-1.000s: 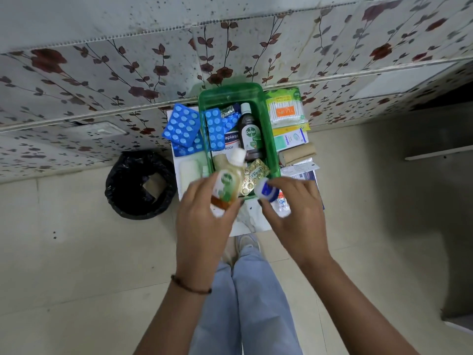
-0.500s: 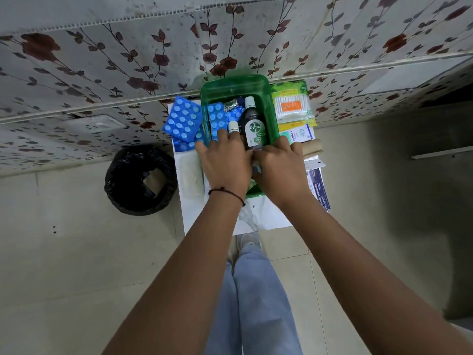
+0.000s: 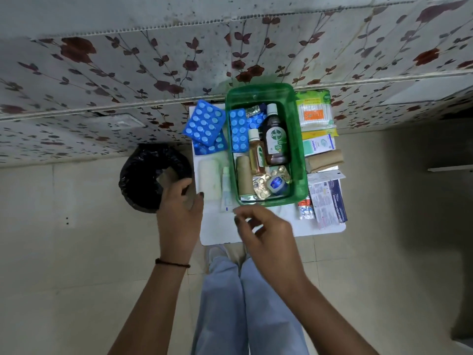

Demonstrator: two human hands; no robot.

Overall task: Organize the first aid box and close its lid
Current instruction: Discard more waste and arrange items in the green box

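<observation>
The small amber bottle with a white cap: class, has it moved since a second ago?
Yes. The small amber bottle left the left hand and now lies inside the green plastic box.

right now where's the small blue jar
In the head view, the small blue jar lies inside the green box, at its near right corner, on gold blister strips, just below the large Dettol bottle.

Label text on the small amber bottle (image 3: pixel 256 156) and the leaflets (image 3: pixel 329 198) too small to read. My right hand (image 3: pixel 266 233) is motion-blurred; fingertips indistinct. The green box (image 3: pixel 299 155) wall hides the table beneath it. My forearms are cut off at the bottom edge.
</observation>
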